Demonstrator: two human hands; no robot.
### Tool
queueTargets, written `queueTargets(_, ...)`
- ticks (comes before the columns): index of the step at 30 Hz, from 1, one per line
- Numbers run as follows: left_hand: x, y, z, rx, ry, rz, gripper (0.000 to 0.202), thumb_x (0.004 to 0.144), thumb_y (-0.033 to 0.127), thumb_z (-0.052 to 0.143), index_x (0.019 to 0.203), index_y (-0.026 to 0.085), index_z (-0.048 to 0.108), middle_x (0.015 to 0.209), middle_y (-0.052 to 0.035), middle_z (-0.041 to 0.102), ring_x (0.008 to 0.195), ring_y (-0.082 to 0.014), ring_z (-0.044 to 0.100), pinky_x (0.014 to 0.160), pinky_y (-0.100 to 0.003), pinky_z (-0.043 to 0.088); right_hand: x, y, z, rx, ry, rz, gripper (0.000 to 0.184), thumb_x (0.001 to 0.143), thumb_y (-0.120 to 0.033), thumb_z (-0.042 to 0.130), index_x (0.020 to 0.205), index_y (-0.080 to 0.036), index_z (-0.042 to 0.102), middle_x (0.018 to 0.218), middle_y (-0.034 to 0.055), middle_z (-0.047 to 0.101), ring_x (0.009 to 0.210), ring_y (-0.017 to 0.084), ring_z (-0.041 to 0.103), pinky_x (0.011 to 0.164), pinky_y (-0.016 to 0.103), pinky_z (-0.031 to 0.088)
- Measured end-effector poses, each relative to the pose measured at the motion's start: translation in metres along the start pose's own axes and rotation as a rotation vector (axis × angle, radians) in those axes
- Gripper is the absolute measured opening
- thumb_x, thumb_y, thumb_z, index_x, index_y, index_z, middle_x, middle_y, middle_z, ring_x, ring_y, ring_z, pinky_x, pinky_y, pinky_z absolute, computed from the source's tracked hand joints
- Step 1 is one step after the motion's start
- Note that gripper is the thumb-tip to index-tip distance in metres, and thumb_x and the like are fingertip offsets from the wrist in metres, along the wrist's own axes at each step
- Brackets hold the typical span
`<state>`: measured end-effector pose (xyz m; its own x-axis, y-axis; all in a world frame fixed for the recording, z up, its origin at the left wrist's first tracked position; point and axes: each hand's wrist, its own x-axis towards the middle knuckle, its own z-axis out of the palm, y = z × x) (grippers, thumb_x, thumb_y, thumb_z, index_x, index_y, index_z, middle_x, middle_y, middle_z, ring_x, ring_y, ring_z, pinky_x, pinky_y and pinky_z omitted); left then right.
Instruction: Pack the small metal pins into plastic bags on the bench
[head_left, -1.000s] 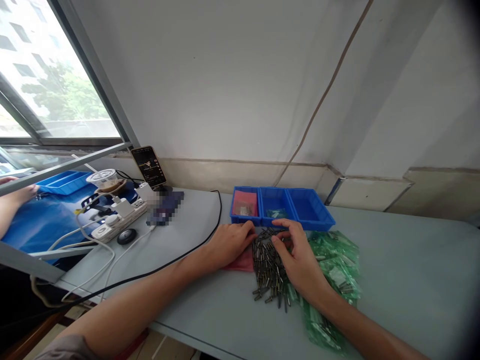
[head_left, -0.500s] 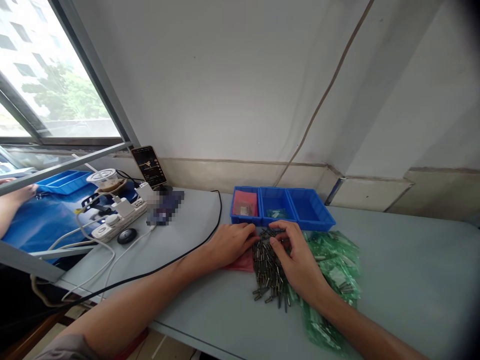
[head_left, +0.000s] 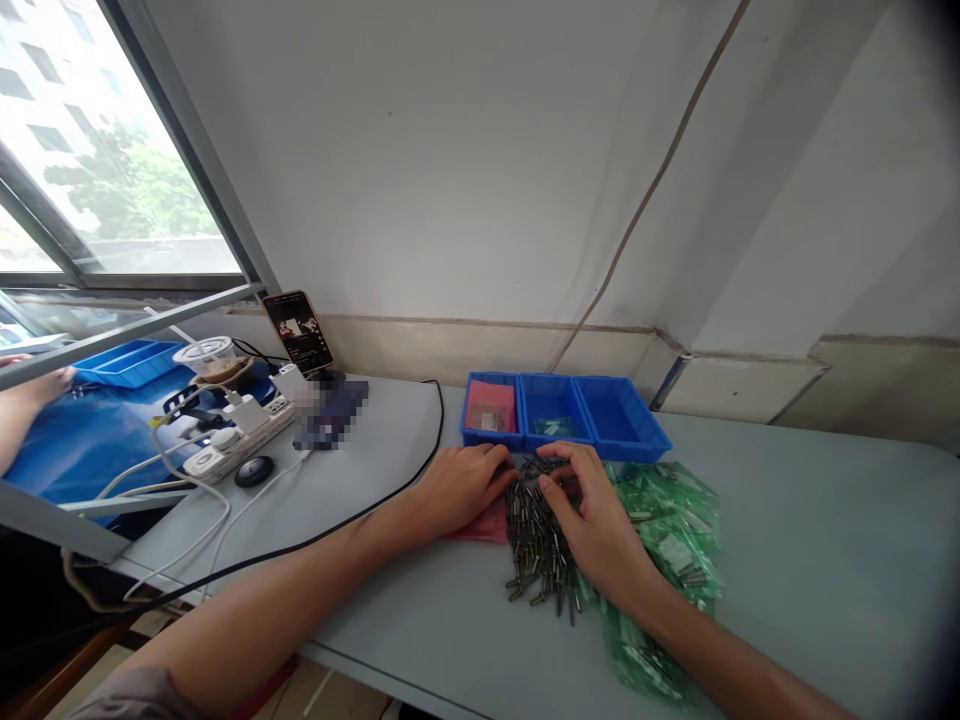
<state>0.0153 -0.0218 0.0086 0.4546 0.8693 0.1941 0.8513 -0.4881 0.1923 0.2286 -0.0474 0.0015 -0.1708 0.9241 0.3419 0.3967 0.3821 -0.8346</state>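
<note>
A heap of slim metal pins (head_left: 536,540), rivet-like in shape, lies loose on the grey table. My left hand (head_left: 461,490) rests at the heap's left edge, fingers bent and a little apart, over a red plastic bag (head_left: 487,525). On the other side, my right hand (head_left: 596,515) curves over the top of the heap. Its thumb and fingers are parted, and I see nothing held between them. Beside and partly under my right forearm are green plastic bags (head_left: 675,545) with metal pieces inside.
Behind the heap stands a blue three-compartment tray (head_left: 626,425); a red packet (head_left: 491,405) lies in its left compartment. A black cable (head_left: 375,505) crosses the table by my left arm. Leftward are a phone (head_left: 300,330), a power strip (head_left: 240,440), a lidded cup (head_left: 206,355) and another person's hand (head_left: 45,385).
Both hands and the metal pins look the same as before. Only the picture on the phone's screen differs.
</note>
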Motion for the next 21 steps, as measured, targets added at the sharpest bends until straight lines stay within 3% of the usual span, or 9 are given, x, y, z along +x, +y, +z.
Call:
queueTargets(7, 0.0, 0.0, -0.001, 0.013, 0.011, 0.022, 0.026, 0.111, 0.043, 0.052, 0.112, 0.022, 0.067, 0.107, -0.0038, 0.077, 0.09, -0.0221, 0.075, 0.073, -0.03, 0.051, -0.001, -0.002, 0.0, 0.009, -0.068, -0.004, 0.019, 0.106, -0.034, 0.053, 0.121, -0.028, 0.063, 0.128, 0.0091, 0.06, 0.098, 0.025, 0.066, 0.089, 0.044, 0.058)
queueTargets(14, 0.0, 0.0, -0.002, -0.004, 0.005, 0.016, 0.026, 0.111, 0.042, 0.051, 0.113, 0.022, 0.067, 0.108, -0.005, 0.077, 0.091, -0.0218, 0.075, 0.074, -0.03, 0.05, -0.004, -0.01, -0.001, -0.038, -0.199, -0.043, 0.017, 0.106, -0.031, 0.051, 0.115, -0.029, 0.066, 0.122, 0.0083, 0.065, 0.091, 0.024, 0.067, 0.081, 0.042, 0.059)
queueTargets(21, -0.001, -0.001, 0.0, -0.002, 0.014, 0.027, 0.023, 0.111, 0.04, 0.051, 0.112, 0.022, 0.066, 0.106, -0.0041, 0.077, 0.09, -0.022, 0.075, 0.07, -0.028, 0.047, -0.004, -0.011, -0.001, -0.047, -0.222, -0.036, 0.016, 0.107, -0.029, 0.048, 0.114, -0.028, 0.063, 0.123, 0.0079, 0.063, 0.093, 0.024, 0.067, 0.085, 0.043, 0.058)
